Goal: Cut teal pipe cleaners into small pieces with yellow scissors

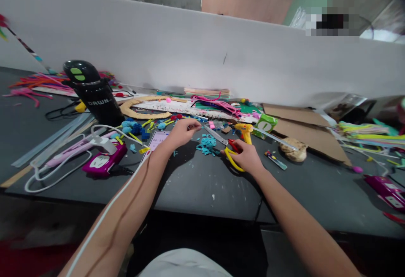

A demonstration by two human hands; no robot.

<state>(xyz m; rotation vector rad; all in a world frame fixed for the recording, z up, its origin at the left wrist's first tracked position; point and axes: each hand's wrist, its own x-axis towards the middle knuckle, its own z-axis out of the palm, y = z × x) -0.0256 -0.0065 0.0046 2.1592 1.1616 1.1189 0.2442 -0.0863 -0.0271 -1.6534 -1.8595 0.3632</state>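
Note:
My right hand (243,157) is closed around the yellow and red handles of a pair of scissors (217,135). The blades point up and left toward my left hand (185,133). Thumb and fingers of that left hand are pinched together by the blade tips; whatever they grip is too small to make out. Below the blades lies a heap of short light-blue cut pieces (207,144) on the dark table. A phone (158,138) with its screen lit lies beside my left wrist, partly covered by the forearm.
A yellow glue gun (244,128) is just beyond my right hand. To the left stand a black bottle (98,100) and a purple power socket (103,162) with white cables. Cardboard sheets (311,135) lie at right. A white partition (177,53) closes the back.

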